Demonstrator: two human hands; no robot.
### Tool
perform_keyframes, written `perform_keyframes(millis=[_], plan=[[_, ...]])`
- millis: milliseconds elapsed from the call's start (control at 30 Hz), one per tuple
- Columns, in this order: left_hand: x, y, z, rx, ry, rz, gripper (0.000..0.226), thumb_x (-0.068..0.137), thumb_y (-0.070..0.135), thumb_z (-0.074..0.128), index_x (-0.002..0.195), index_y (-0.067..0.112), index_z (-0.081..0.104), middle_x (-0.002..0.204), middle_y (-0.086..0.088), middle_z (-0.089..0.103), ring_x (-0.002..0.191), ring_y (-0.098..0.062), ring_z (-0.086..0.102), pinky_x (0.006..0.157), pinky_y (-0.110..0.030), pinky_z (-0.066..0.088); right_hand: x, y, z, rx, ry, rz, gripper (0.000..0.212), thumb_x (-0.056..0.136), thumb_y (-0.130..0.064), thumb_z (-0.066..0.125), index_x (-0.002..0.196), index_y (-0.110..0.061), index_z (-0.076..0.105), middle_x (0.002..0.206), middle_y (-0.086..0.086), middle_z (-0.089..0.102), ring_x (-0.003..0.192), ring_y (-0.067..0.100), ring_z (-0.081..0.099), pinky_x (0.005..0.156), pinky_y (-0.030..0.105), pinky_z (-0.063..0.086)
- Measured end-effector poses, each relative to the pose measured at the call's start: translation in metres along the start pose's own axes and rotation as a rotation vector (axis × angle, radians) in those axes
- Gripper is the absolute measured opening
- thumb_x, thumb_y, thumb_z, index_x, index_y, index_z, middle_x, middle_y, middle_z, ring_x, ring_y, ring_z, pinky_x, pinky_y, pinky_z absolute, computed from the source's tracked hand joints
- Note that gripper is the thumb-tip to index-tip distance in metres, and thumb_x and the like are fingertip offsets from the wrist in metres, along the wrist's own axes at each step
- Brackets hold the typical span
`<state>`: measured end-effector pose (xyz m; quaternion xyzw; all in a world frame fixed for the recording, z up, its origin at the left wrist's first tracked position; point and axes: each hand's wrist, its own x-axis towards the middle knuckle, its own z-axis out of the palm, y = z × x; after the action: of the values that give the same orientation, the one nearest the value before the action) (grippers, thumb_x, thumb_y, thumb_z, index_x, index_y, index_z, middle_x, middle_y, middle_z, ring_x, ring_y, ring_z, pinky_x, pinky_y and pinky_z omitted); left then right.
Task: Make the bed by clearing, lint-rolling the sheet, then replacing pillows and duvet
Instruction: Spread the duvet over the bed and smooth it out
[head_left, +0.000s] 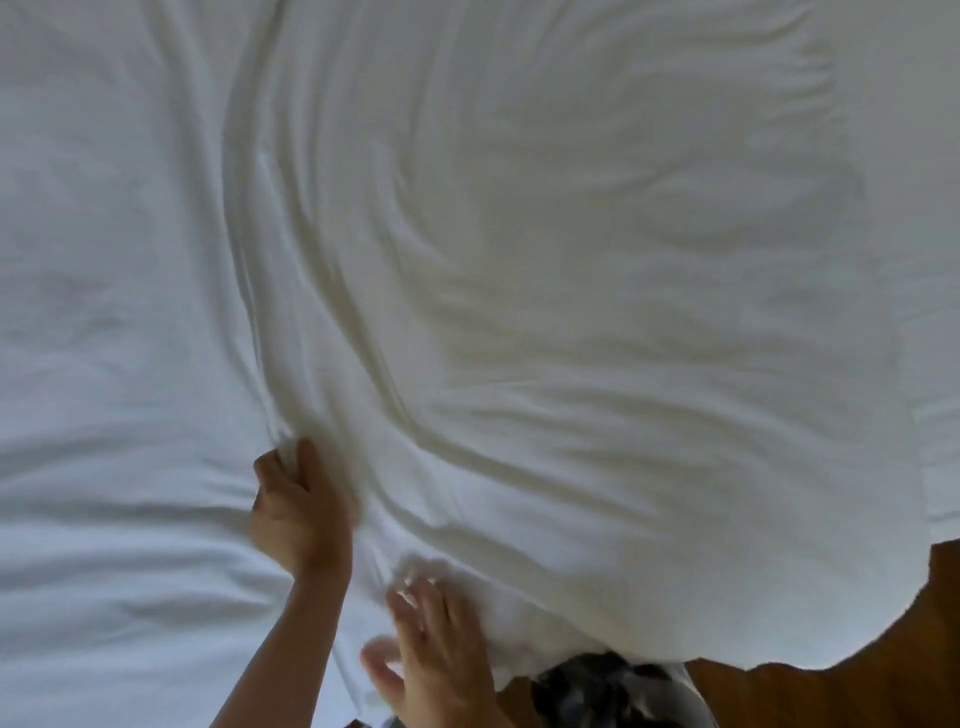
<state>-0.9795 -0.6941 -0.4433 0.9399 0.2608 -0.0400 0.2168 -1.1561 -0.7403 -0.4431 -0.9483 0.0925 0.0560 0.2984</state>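
Note:
A white duvet (597, 291) lies rumpled over the right and middle of the bed, its long folds running down toward me. The flatter white sheet (104, 312) shows on the left. My left hand (298, 509) grips a bunch of the duvet's edge, fingers curled into the cloth. My right hand (436, 649) is blurred, its fingers spread and straight, lying on the duvet's near corner at the bed's front edge.
A brown wooden floor (857, 649) shows at the lower right, past the duvet's hanging edge. A dark patterned cloth (597, 686) sits just below the duvet at the bottom middle.

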Motion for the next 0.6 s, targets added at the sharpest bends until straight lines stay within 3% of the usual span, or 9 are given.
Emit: perform_keyframes(millis=[67,133,200,267,433,533,600], plan=[[-0.008,-0.016,-0.004,-0.044,-0.031,-0.013,0.041,0.1,0.037,0.043,0.096,-0.003,0.053,0.079,-0.029,0.06,0.075,-0.047,0.055,0.064,-0.038,0.029,-0.008,-0.01,0.007,-0.002,-0.014,0.042,0.054,0.061,-0.046,0.069,0.102,-0.013,0.066,0.096,0.006,0.062,0.083,0.026,0.058,0.074,0.034,0.052],[-0.019,-0.042,-0.015,-0.052,-0.087,-0.013,0.036,0.102,0.033,0.044,0.088,0.001,0.05,0.065,-0.015,0.053,0.067,-0.037,0.049,0.063,-0.036,0.028,-0.015,-0.023,0.015,-0.053,-0.058,0.075,0.052,0.071,-0.054,0.064,0.102,-0.013,0.059,0.093,0.003,0.061,0.083,0.022,0.057,0.074,0.032,0.053],[-0.036,-0.065,-0.028,-0.052,-0.21,0.058,0.037,0.103,0.035,0.042,0.082,0.005,0.046,0.057,-0.004,0.045,0.06,-0.032,0.046,0.058,-0.036,0.032,-0.024,-0.036,0.02,-0.062,-0.044,0.111,0.047,0.077,-0.057,0.059,0.098,-0.015,0.058,0.088,0.0,0.061,0.079,0.017,0.057,0.071,0.027,0.052],[-0.052,-0.082,-0.04,-0.047,-0.334,0.157,0.038,0.103,0.037,0.039,0.081,0.006,0.046,0.058,-0.005,0.047,0.059,-0.033,0.05,0.056,-0.039,0.038,-0.028,-0.05,0.021,-0.079,-0.073,0.107,0.043,0.079,-0.058,0.052,0.09,-0.017,0.057,0.083,-0.003,0.06,0.074,0.014,0.055,0.065,0.023,0.049],[-0.063,-0.104,-0.056,-0.139,-0.437,0.172,0.04,0.105,0.027,0.035,0.074,0.006,0.049,0.058,-0.001,0.048,0.057,-0.026,0.047,0.053,-0.034,0.031,-0.037,-0.066,0.02,-0.201,-0.204,0.205,0.026,0.091,-0.035,0.044,0.089,-0.02,0.064,0.078,-0.005,0.066,0.065,0.01,0.061,0.05,0.02,0.046],[-0.057,-0.116,-0.062,-0.15,-0.418,0.184,0.042,0.106,0.026,0.034,0.072,0.007,0.049,0.057,0.002,0.046,0.053,-0.016,0.043,0.05,-0.032,0.028,-0.041,-0.076,0.025,-0.159,-0.311,0.135,0.029,0.1,-0.031,0.036,0.099,-0.013,0.059,0.081,0.003,0.065,0.062,0.018,0.058,0.052,0.027,0.043],[-0.054,-0.13,-0.068,-0.111,-0.381,0.21,0.04,0.106,0.026,0.033,0.074,0.007,0.048,0.058,0.003,0.045,0.054,-0.018,0.041,0.055,-0.033,0.029,-0.05,-0.089,0.034,-0.138,-0.329,0.081,0.033,0.101,-0.031,0.033,0.097,-0.01,0.057,0.08,0.006,0.061,0.059,0.02,0.052,0.053,0.029,0.043]])
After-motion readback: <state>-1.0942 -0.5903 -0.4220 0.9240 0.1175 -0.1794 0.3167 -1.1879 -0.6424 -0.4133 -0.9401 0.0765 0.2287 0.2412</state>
